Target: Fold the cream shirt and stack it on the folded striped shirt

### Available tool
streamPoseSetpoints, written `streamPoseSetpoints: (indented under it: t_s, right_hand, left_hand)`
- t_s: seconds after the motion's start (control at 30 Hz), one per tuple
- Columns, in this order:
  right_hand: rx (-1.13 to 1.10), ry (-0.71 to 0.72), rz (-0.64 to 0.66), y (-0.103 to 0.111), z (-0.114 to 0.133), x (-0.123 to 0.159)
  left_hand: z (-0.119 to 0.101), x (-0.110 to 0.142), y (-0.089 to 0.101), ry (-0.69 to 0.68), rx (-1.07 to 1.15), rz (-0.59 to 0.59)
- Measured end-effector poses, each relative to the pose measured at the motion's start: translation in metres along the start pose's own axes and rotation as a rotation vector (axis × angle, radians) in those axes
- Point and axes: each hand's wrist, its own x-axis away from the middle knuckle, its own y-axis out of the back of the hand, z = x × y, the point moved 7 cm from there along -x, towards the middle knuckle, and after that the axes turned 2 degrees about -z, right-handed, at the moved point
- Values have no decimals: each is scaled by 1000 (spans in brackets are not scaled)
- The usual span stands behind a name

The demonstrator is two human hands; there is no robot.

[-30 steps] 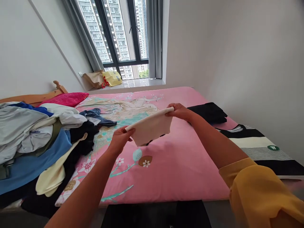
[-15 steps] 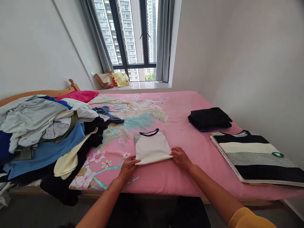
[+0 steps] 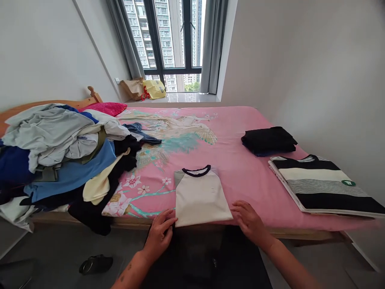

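Note:
A folded cream T-shirt with a dark collar (image 3: 201, 194) lies flat at the near edge of the pink bed (image 3: 240, 176). My left hand (image 3: 159, 235) rests at its lower left corner, fingers stretched out and touching the hem. My right hand (image 3: 249, 220) lies flat at its lower right corner, fingers spread beside the shirt. Neither hand holds anything.
A big heap of unfolded clothes (image 3: 57, 156) covers the bed's left side. A folded black garment (image 3: 267, 140) and a folded black-and-white striped shirt (image 3: 321, 184) lie at the right. A dark slipper (image 3: 96, 264) sits on the floor. Bags (image 3: 144, 88) stand on the window sill.
One second ago both hands held the cream shirt up in the air. It now lies folded on the bed, pulled toward the near edge, and the hands have let go.

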Motion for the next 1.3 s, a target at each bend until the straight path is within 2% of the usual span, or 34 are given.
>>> streamPoseSetpoints:
  t_s: [0.1,0.2,0.27,0.33,0.47,0.6,0.7,0.77,0.87,0.93,1.13,1.3]
  right_hand:
    - [31,31,-111,-7,17,-23]
    - [102,69,-88,-36,33,-41]
    - [171,26,-39,-56,30,-41]
    - [196,-55,-39,-64,16,-32]
    - [107,-220,-146,-51,-25,-14]
    - [1,-395,-193,-43,-52,-19]
    - [-100,-496,-176,-48,-56,-31]
    - [-158,-582,-138,-53,-59,-36]
    - [-202,-695,-74,-56,-64,-38]
    - [-230,-717,-38,-55,-68,-40]
    - [-292,-759,10,-60,-80,-54]
    - [-366,-802,1,-66,-84,-65]
  left_hand:
    - [-17,-26,-5,-10,-34,-41]
    - [-27,-45,-29,37,-162,39]
    - [-19,-41,-43,173,-261,91]
    - [-7,-26,-49,286,-320,111]
    - [1,2,-39,336,-298,83]
    - [-1,0,-20,482,-223,37]
    - [-1,-16,-14,577,-175,45]
    - [3,-24,-15,646,-130,92]
    - [13,-25,-22,756,-35,207]
    - [17,-21,-27,786,20,243]
    - [13,-11,-31,803,162,175]
    - [18,-24,-30,799,230,111]
